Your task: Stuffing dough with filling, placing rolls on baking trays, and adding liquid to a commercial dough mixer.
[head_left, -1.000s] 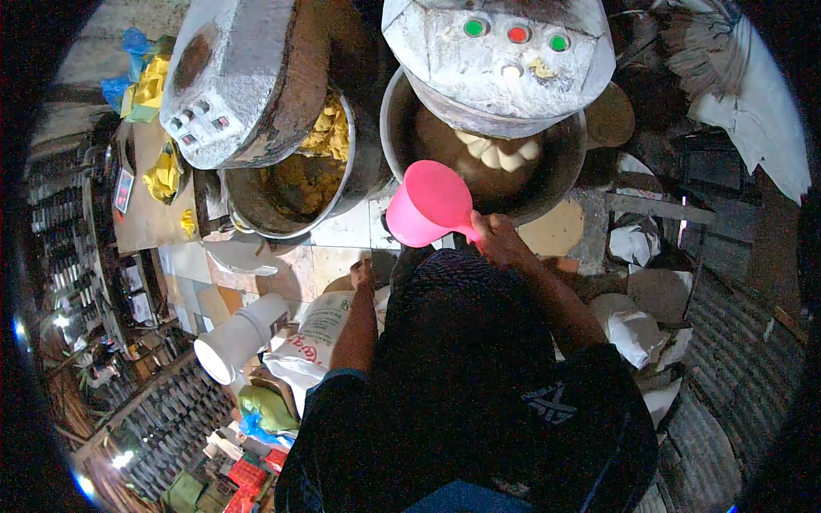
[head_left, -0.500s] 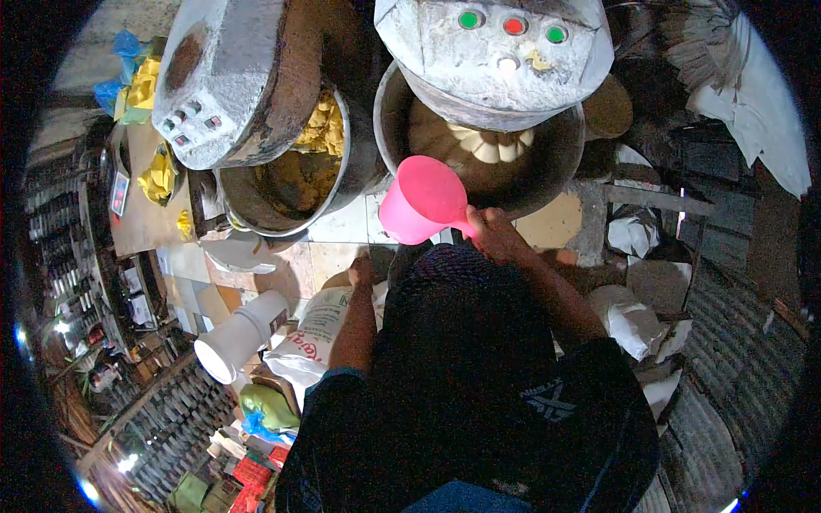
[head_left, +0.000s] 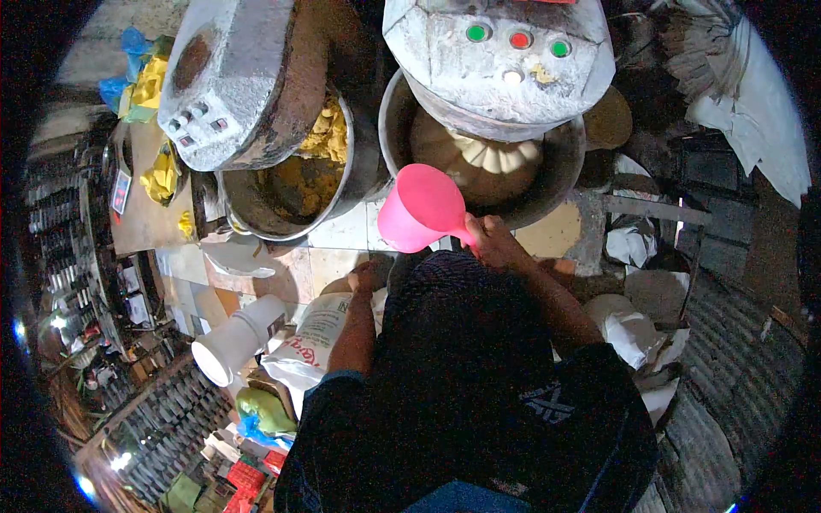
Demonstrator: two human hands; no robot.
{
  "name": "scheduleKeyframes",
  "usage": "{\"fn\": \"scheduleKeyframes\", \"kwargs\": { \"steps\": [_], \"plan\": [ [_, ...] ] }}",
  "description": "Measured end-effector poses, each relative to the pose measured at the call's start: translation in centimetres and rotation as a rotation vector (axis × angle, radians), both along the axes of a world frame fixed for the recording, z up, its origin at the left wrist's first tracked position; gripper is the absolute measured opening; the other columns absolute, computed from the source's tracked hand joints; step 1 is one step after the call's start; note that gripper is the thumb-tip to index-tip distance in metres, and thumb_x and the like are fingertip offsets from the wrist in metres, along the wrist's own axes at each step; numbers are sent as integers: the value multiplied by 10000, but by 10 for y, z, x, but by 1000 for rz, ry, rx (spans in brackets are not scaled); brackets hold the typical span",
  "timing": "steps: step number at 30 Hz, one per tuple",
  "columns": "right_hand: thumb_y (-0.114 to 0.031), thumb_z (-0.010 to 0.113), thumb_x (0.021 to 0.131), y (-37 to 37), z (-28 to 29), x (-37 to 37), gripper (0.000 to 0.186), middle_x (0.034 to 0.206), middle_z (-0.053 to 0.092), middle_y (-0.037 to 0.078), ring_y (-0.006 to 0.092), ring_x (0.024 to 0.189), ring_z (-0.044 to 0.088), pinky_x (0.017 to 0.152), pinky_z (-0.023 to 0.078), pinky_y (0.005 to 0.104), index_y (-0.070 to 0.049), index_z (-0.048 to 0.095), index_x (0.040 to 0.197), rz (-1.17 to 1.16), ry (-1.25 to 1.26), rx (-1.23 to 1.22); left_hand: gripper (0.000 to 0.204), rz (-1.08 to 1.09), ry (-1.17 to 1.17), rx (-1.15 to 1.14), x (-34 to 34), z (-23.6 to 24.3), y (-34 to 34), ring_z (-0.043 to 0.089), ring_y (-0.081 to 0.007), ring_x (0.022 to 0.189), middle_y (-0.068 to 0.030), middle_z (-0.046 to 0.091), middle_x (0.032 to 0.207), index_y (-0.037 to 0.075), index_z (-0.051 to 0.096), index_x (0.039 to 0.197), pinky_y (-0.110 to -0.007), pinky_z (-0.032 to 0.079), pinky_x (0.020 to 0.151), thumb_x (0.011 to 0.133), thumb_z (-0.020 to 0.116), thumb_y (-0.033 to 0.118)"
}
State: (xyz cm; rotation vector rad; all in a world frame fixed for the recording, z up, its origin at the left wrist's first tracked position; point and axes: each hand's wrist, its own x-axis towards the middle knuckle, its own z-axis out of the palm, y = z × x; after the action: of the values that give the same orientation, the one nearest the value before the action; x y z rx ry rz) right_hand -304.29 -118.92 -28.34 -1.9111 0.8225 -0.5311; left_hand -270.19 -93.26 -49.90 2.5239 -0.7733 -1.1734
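My right hand [head_left: 492, 242] is closed round the handle of a pink plastic dipper [head_left: 417, 214]. The dipper hangs tilted just short of the right mixer's metal bowl [head_left: 395, 120], its wide mouth facing up; its inside looks plain pink. A pale, ridged mass that looks like dough [head_left: 496, 158] lies in that bowl, partly in shadow. Lower and to the left, my left hand [head_left: 363, 278] is by the top of a white printed sack [head_left: 318, 329]. Its fingers are too dark and small to make out.
The right mixer's head [head_left: 496, 77], with green and red buttons, overhangs its bowl. Left of it, a second mixer [head_left: 227, 77] stands over a bowl [head_left: 282, 201] with yellow dough. White buckets [head_left: 239, 338] lie at lower left; wrapped sacks [head_left: 629, 329] are at right.
The dipper stays in my right hand and has shifted slightly down and left against the bowl. The whole view has moved a little. My left hand stays by the sack.
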Motion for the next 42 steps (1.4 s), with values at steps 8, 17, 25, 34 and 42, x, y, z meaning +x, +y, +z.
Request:
{"fn": "scheduleKeyframes", "kwargs": {
  "steps": [8,17,25,34,42],
  "plan": [
    [-173,634,786,-3,-3,-8,509,777,502,179,341,668,508,568,412,466,29,479,1226,123,199,123,347,161,-19,-62,-12,15,-18,657,-215,744,-99,705,883,112,731,944,-332,523,659,807,668,424],
    [-119,566,814,-8,-1,-5,445,771,560,180,349,710,543,686,446,447,40,464,1217,177,263,-341,376,52,-173,-55,-7,4,-12,648,-234,727,-101,702,810,49,721,890,-352,519,671,794,693,412],
    [-71,594,741,-8,6,0,434,728,540,215,358,651,536,553,426,465,52,540,1153,119,51,-406,361,-19,-136,87,-11,5,-17,638,-223,756,-115,690,896,93,711,968,-362,513,679,835,628,419],
    [-117,540,820,-8,-5,1,380,741,520,223,369,654,531,544,414,469,11,543,1177,110,190,-107,449,412,46,143,-16,35,-35,641,-296,767,-122,688,898,95,654,1055,-427,502,687,871,532,486],
    [-141,490,872,-21,36,10,263,705,556,171,333,612,543,555,424,450,-33,546,1105,118,242,372,349,401,344,-562,-9,21,-17,638,-224,737,-111,680,846,47,629,1064,-378,501,643,828,663,302]
  ]
}}
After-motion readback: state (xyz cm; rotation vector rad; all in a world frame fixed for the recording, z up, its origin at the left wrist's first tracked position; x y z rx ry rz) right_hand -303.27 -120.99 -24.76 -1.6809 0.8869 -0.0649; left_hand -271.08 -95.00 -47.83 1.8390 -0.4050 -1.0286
